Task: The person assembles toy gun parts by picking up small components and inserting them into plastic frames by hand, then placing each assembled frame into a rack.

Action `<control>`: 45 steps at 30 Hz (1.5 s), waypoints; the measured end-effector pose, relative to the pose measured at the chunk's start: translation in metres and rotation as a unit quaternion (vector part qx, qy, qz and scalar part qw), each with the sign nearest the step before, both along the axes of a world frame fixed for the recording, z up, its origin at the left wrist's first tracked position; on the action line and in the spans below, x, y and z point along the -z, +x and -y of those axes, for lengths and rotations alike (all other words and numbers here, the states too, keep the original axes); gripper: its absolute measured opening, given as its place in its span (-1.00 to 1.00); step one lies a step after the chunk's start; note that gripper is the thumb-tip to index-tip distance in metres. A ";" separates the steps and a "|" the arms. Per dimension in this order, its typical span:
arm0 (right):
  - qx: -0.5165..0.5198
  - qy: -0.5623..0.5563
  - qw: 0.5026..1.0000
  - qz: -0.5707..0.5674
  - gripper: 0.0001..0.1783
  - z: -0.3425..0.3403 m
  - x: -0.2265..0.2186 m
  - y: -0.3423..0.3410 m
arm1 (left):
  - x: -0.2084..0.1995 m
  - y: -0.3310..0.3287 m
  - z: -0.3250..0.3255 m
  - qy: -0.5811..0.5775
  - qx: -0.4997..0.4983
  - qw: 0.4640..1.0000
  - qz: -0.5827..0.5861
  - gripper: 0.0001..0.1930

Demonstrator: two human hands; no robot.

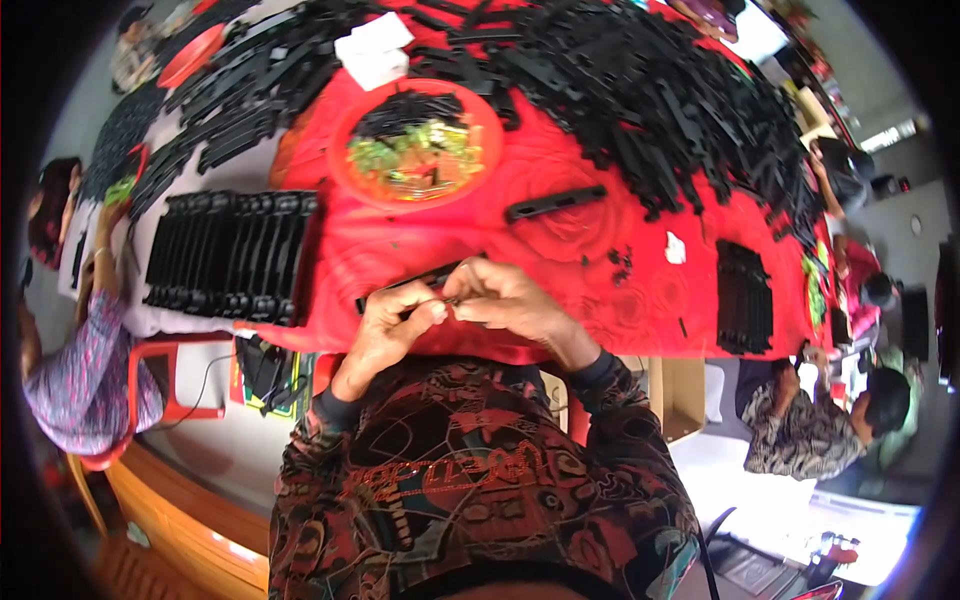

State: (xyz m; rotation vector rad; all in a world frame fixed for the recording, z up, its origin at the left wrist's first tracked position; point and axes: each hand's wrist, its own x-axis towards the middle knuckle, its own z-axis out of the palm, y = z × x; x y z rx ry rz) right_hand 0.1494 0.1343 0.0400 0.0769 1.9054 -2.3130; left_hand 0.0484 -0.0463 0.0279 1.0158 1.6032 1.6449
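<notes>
My left hand (385,330) and my right hand (515,305) meet at the near edge of the red-covered table (380,240). Thumbs and fingers of both are pinched together, tip to tip. Whatever lies between them is too small and too covered to name. Just behind my fingers lies a long black plastic piece (428,276), partly hidden by both hands. Beyond it stands a round orange-red basin (343,165) with black slender parts and small green and yellow pieces inside. Another black plastic piece (556,203) lies alone to the right of the basin.
A large heap of black plastic pieces (640,100) covers the far table. Neat rows of them (230,255) stand at left, with a smaller stack (744,300) at right. White paper (375,50) lies behind the basin. Other people sit at left (85,370) and right (810,425).
</notes>
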 end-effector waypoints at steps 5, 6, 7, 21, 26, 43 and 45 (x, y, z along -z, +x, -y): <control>0.170 0.363 0.907 -0.132 -0.82 0.008 0.023 0.032 | 0.026 0.018 -0.020 -0.022 0.007 1.000 -0.003 -0.86; 0.203 0.453 0.851 -0.173 -0.82 0.009 0.027 0.036 | 0.029 0.023 -0.022 -0.023 0.007 1.000 0.006 -0.85; 0.202 0.451 0.852 -0.171 -0.82 0.006 0.032 0.038 | 0.028 0.027 -0.024 -0.025 0.007 1.000 0.008 -0.85; 0.342 0.499 0.796 0.017 -0.76 -0.077 0.078 0.030 | 0.026 0.039 -0.025 0.009 0.021 0.979 0.203 -0.78; 0.427 0.523 0.727 -0.121 -0.89 -0.069 0.065 0.025 | 0.029 0.035 -0.030 0.005 -0.014 0.985 0.174 -0.80; 0.212 0.146 0.966 -0.013 -0.70 -0.004 0.022 0.025 | 0.020 0.028 -0.032 0.049 -0.096 0.936 -0.336 -0.83; 0.214 0.142 0.966 -0.012 -0.72 -0.005 0.025 0.025 | 0.020 0.031 -0.030 0.009 -0.088 0.978 -0.190 -0.80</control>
